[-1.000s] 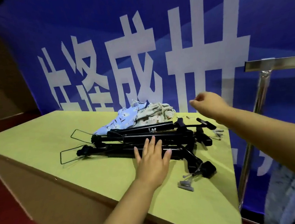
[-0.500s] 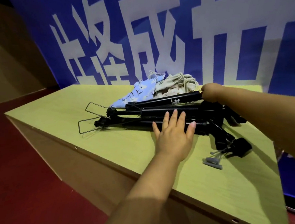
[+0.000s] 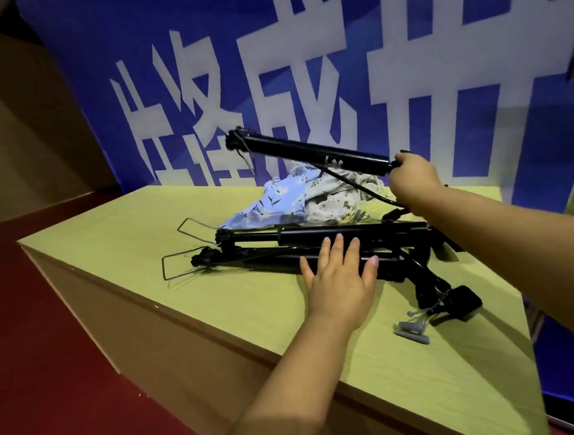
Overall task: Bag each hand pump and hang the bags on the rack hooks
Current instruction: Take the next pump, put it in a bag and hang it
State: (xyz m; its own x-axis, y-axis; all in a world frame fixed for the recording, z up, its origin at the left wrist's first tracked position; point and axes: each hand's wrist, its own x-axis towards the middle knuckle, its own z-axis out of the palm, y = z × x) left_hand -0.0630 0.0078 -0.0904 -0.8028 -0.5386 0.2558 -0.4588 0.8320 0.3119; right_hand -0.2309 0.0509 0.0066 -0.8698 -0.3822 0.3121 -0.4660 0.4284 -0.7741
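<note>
Right hand (image 3: 413, 181) grips one pump (image 3: 308, 151) by its end, tilted above the counter (image 3: 216, 301) — left hand (image 3: 340, 276) (fingers straight) presses the pile (image 3: 315, 246); bags (image 3: 298, 199) lie behind.

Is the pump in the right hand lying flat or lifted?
Lifted: the right hand holds the pump tilted above the table.

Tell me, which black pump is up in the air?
The long black hand pump gripped at its end by the right hand. It tilts above the table, while the other black pumps lie flat under the left hand.
</note>
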